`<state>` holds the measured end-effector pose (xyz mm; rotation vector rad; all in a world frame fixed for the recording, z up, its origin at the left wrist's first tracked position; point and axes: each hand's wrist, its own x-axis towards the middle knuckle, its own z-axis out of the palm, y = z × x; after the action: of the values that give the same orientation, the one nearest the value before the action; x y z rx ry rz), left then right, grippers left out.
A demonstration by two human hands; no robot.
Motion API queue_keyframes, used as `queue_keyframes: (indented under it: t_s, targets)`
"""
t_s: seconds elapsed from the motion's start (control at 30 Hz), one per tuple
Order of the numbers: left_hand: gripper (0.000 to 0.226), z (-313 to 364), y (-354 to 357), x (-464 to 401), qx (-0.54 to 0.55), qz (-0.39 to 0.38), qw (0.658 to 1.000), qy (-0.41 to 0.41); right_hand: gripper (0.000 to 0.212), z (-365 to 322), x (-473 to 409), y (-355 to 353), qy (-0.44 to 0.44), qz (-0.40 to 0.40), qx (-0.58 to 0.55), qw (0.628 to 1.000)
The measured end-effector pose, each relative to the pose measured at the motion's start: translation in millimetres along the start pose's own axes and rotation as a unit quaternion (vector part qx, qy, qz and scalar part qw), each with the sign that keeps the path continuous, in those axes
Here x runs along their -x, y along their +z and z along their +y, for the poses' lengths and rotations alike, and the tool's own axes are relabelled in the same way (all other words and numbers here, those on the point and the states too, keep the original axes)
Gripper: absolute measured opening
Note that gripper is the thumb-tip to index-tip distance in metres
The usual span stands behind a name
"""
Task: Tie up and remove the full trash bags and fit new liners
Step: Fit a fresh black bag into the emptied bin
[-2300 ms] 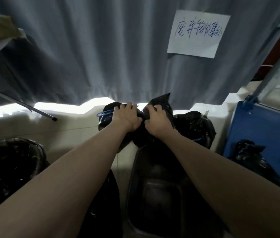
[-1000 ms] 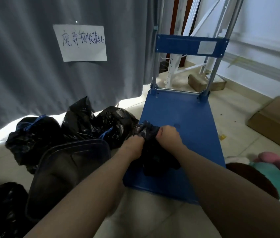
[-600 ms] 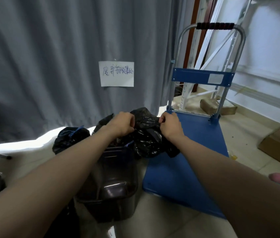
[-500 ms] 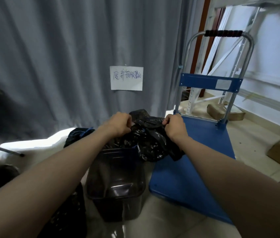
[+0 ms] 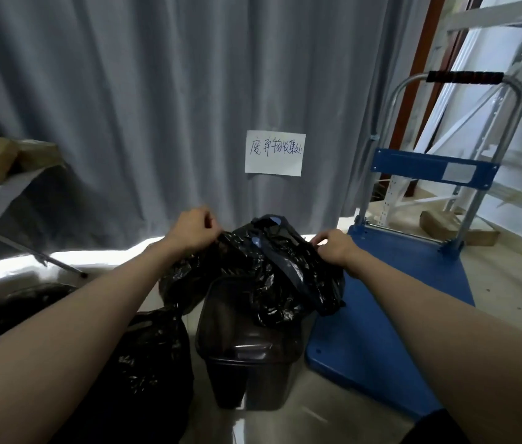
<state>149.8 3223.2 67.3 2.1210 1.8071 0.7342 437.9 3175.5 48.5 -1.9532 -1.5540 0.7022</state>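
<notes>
Black plastic, crinkled and glossy, is stretched between two bare hands above a dark translucent trash bin (image 5: pixel 247 357) that stands on the pale tiled floor. This black liner bag (image 5: pixel 269 274) hangs with its lower folds draped over the bin's far rim and into its mouth, and a blue drawstring (image 5: pixel 288 270) runs down its front. The left hand (image 5: pixel 194 232) pinches the bag's edge on the bin's left side, fingers curled tight on the film; the right hand (image 5: pixel 333 246) pinches the opposite edge on the bin's right side, thumb and fingertips closed on the plastic. Just left of the bin sits a tied full trash bag (image 5: pixel 144 357), and what seems to be another dark bag lies further left, too dim to be sure. Right of the bin, touching or nearly so, lies a blue platform trolley (image 5: pixel 397 299) with a steel handle. Behind the bin hangs a grey curtain (image 5: pixel 157 107) carrying a handwritten paper sign (image 5: pixel 275 153).
</notes>
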Motion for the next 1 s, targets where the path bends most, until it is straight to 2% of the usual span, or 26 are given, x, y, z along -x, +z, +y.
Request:
queue_keyframes:
  t_s: [0.07, 0.13, 0.2, 0.4, 0.47, 0.6, 0.67, 0.77, 0.9, 0.97, 1.0]
  targets:
    - [0.019, -5, 3, 2, -0.020, -0.088, 0.996, -0.011, 0.025, -7, -1, 6, 0.006, -0.020, 0.006, 1.000]
    - [0.038, -7, 6, 7, -0.034, -0.169, 0.985, -0.018, 0.027, -13, 0, 13, 0.016, -0.054, 0.027, 0.998]
    - [0.050, -6, 10, 14, -0.064, -0.217, 0.974, -0.001, 0.026, -17, 2, 21, 0.030, -0.106, 0.030, 0.993]
    - [0.048, -1, 32, 27, -0.146, -0.347, 0.924, 0.066, 0.030, -6, 7, 34, 0.069, -0.220, 0.012, 0.973]
    - [0.062, 3, 43, 29, -0.181, -0.358, 0.911, 0.097, 0.032, 1, 4, 38, 0.080, -0.228, 0.009, 0.970]
    - [0.085, 9, 63, 31, -0.200, -0.319, 0.916, 0.142, 0.030, 1, 1, 49, 0.092, -0.230, -0.015, 0.969]
    - [0.091, 12, 73, 35, -0.240, -0.325, 0.901, 0.158, 0.026, 0, -2, 59, 0.110, -0.266, -0.033, 0.957]
    - [0.086, 11, 85, 40, -0.300, -0.345, 0.876, 0.153, 0.052, -4, -8, 77, 0.103, -0.335, 0.009, 0.937]
    - [0.062, -1, 101, 41, -0.296, -0.352, 0.876, 0.143, 0.086, -5, -17, 105, 0.036, -0.366, 0.139, 0.919]
    - [0.057, -7, 114, 43, -0.290, -0.375, 0.872, 0.122, 0.087, -6, -18, 118, 0.034, -0.388, 0.194, 0.901]
    - [0.051, -11, 121, 45, -0.297, -0.406, 0.858, 0.106, 0.081, -7, -17, 123, 0.033, -0.410, 0.221, 0.884]
